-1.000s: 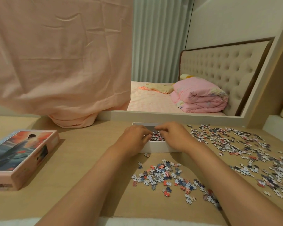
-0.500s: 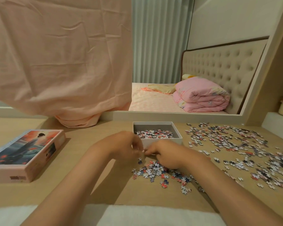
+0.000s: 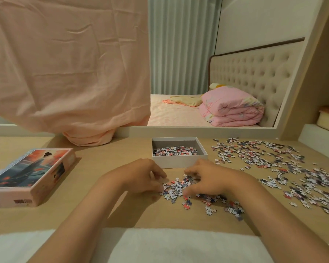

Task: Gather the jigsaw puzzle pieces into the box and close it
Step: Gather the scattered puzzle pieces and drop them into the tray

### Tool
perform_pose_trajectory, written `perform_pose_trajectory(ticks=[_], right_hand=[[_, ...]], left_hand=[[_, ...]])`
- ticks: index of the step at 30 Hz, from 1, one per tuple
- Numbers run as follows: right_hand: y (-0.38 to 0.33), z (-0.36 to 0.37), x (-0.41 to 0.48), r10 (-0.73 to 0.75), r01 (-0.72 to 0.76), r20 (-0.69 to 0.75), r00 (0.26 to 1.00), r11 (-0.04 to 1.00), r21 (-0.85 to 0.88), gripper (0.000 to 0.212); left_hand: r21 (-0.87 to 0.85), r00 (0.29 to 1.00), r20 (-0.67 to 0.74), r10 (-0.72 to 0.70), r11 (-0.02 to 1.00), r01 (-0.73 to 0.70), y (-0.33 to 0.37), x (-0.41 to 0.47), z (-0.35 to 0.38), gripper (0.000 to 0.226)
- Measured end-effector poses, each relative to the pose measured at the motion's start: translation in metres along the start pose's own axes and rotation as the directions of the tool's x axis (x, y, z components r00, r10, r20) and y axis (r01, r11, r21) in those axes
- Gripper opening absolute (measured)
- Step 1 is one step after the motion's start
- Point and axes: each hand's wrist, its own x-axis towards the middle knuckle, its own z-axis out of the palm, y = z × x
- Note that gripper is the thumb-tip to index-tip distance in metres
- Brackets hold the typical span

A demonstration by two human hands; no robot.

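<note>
Box [image 3: 179,161] thinly filled; most pieces [image 3: 264,156] loose toward tabletop [image 3: 112,156] right edge. Left hand [image 3: 141,176], right hand [image 3: 209,179] curl round pile [image 3: 176,188]. Lid [image 3: 30,173] off.

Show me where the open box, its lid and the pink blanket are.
Box [image 3: 175,161]: head view, on its white front wall.
Lid [image 3: 29,168]: head view, on the middle of its printed top.
Blanket [image 3: 232,109]: head view, on the middle of the folded bundle.
</note>
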Motion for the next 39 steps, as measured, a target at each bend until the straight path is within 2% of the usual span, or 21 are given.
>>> perform_pose_trajectory(ticks=[2,4,8,11,14,16,18,20,22,27,31,33,35,37,39], right_hand=[[-0.006,0.005,-0.001,0.031,-0.029,0.03,0.999,0.998,-0.056,0.104],[-0.012,0.009,0.002,0.011,-0.01,0.019,1.0,0.998,-0.059,0.104],[-0.019,0.012,0.006,-0.083,0.084,-0.042,0.996,0.996,0.013,0.074],[-0.017,0.01,0.004,-0.098,0.103,-0.068,0.993,0.992,0.072,0.065],[-0.014,0.01,0.003,-0.073,0.078,-0.079,0.994,0.995,0.062,0.073],[-0.014,0.011,0.003,-0.043,0.044,-0.05,0.998,0.998,0.035,0.083],[-0.017,0.013,0.004,-0.016,0.016,-0.022,1.0,1.0,-0.017,0.092],[-0.023,0.017,0.005,0.005,-0.006,-0.025,1.0,0.999,-0.043,0.102],[-0.029,0.021,0.006,0.0,-0.002,-0.068,0.998,1.0,-0.027,0.1],[-0.028,0.024,0.01,-0.048,0.066,-0.174,0.984,0.993,0.1,0.069],[-0.022,0.019,0.009,-0.03,0.053,-0.15,0.988,0.987,0.154,0.083],[-0.02,0.017,0.009,0.003,0.01,-0.137,0.991,0.996,0.093,0.089],[-0.02,0.017,0.009,0.001,0.006,-0.117,0.993,0.999,0.052,0.078],[-0.022,0.019,0.01,-0.04,0.051,-0.118,0.992,0.995,0.089,0.051],[-0.023,0.021,0.012,-0.065,0.083,-0.136,0.989,0.988,0.131,0.033]], left_hand=[[0.053,0.994,0.075,-0.075,0.996,0.071,0.0,-0.005,-0.003,0.062],[0.062,0.992,0.101,-0.076,0.996,0.07,0.001,-0.005,0.0,0.062],[-0.095,1.0,0.004,-0.009,0.995,0.009,0.004,0.002,0.012,0.033],[-0.13,1.0,-0.022,0.0,0.992,-0.003,0.005,0.003,0.013,0.033],[-0.063,0.999,-0.045,-0.021,0.998,0.018,0.005,-0.001,0.006,0.046],[0.01,0.997,0.002,-0.083,0.996,0.083,0.003,-0.006,0.0,0.056],[0.046,0.988,0.079,-0.132,0.991,0.129,0.0,-0.01,-0.002,0.057],[0.003,0.99,0.086,-0.109,0.994,0.109,-0.002,-0.01,-0.001,0.05],[-0.055,0.998,0.03,-0.049,0.997,0.051,-0.002,-0.005,0.004,0.04],[-0.03,0.998,-0.06,0.029,0.999,-0.03,0.006,0.004,0.014,0.031],[-0.006,1.0,-0.026,0.007,1.0,-0.008,0.003,0.001,0.011,0.047],[0.032,1.0,-0.014,0.026,0.999,-0.025,0.005,0.0,0.014,0.048],[0.051,0.997,-0.029,0.066,0.997,-0.064,0.009,0.002,0.02,0.043],[0.033,0.992,-0.077,0.103,0.994,-0.101,0.014,0.007,0.025,0.037],[0.002,0.988,-0.128,0.088,0.996,-0.089,0.017,0.01,0.028,0.032]])
